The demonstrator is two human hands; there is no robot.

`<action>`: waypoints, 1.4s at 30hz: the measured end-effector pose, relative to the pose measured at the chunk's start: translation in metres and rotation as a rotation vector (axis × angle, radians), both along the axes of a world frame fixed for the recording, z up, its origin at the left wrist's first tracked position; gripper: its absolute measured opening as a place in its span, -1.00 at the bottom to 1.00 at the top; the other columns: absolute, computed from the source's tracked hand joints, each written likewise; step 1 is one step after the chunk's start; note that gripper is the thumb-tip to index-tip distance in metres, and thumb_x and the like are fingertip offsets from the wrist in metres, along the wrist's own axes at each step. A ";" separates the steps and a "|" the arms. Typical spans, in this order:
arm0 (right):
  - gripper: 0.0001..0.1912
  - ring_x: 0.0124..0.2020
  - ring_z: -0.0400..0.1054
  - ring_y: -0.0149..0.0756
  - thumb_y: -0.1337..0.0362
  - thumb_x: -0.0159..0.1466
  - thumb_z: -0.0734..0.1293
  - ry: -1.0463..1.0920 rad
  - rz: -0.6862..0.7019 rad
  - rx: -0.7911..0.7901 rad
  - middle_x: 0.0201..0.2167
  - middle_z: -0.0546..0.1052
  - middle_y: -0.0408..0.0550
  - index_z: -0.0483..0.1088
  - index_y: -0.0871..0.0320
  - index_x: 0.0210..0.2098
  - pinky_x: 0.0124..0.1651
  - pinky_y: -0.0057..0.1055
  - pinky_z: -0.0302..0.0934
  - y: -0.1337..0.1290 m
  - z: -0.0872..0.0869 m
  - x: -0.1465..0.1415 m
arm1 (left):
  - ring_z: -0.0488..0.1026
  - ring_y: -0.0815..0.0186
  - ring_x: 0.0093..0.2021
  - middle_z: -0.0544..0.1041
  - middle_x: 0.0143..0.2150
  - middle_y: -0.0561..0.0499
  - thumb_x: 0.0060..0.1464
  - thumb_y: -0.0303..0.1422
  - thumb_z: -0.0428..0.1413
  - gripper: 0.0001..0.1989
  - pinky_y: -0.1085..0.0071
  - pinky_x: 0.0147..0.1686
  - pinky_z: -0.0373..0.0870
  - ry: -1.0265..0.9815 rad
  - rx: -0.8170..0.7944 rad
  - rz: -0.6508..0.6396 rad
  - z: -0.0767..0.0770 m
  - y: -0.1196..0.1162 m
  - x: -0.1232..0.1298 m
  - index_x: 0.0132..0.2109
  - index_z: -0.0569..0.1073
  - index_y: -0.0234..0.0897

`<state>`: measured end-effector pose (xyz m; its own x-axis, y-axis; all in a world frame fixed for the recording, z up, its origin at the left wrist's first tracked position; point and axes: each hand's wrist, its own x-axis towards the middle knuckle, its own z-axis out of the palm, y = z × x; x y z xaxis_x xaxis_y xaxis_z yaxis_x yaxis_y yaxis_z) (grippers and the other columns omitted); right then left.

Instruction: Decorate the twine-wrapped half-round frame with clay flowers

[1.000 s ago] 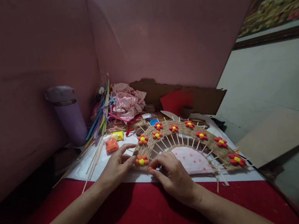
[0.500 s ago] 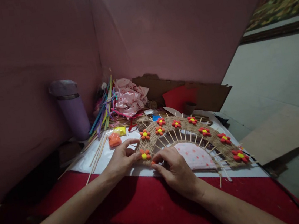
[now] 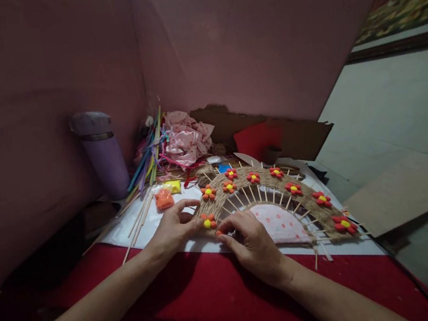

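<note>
A twine-woven arch (image 3: 268, 176) with thin sticks bears several red and orange flowers with yellow centres. Inside its curve is a dotted pink half-circle (image 3: 277, 223). At the arch's left end, my left hand (image 3: 174, 228) has its thumb and fingers around the edge, beside an orange flower (image 3: 208, 221). My right hand (image 3: 252, 243) pinches a small orange piece (image 3: 219, 232) between thumb and forefinger, just below and right of that flower.
Orange (image 3: 164, 199) and yellow (image 3: 173, 187) clay packets lie behind my left hand. Farther back are a purple tumbler (image 3: 105, 160), coloured pipe cleaners (image 3: 151, 156), crumpled pink fabric (image 3: 186, 138) and brown cardboard (image 3: 303, 139). Loose sticks (image 3: 139, 220) rest on white paper at left.
</note>
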<state>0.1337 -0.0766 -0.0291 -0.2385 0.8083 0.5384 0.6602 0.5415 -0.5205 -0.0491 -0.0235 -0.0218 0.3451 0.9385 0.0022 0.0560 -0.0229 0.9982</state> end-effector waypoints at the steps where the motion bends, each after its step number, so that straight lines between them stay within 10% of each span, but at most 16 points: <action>1: -0.94 -0.31 0.24 -0.28 0.39 0.16 0.32 -0.002 0.000 -0.003 -0.43 0.42 -0.12 0.34 0.13 -0.41 -0.19 -0.31 0.09 0.000 0.000 0.000 | 0.40 0.37 -0.54 0.47 -0.53 0.08 -0.15 -0.21 0.22 -0.43 0.48 -0.51 0.20 0.000 -0.007 0.006 0.002 -0.001 0.000 0.00 0.28 -0.35; 42: -0.95 -0.32 0.24 -0.28 0.39 0.17 0.31 -0.005 0.016 0.000 -0.42 0.41 -0.11 0.35 0.13 -0.40 -0.19 -0.31 0.07 0.001 -0.001 0.000 | 0.43 0.36 -0.46 0.51 -0.47 0.03 -0.13 -0.25 0.20 -0.54 0.45 -0.42 0.25 -0.037 -0.083 0.080 0.010 -0.003 0.005 -0.08 0.31 -0.33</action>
<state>0.1339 -0.0760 -0.0299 -0.2536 0.8046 0.5369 0.6541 0.5516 -0.5176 -0.0444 -0.0266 -0.0123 0.2701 0.9606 -0.0658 0.0177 0.0633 0.9978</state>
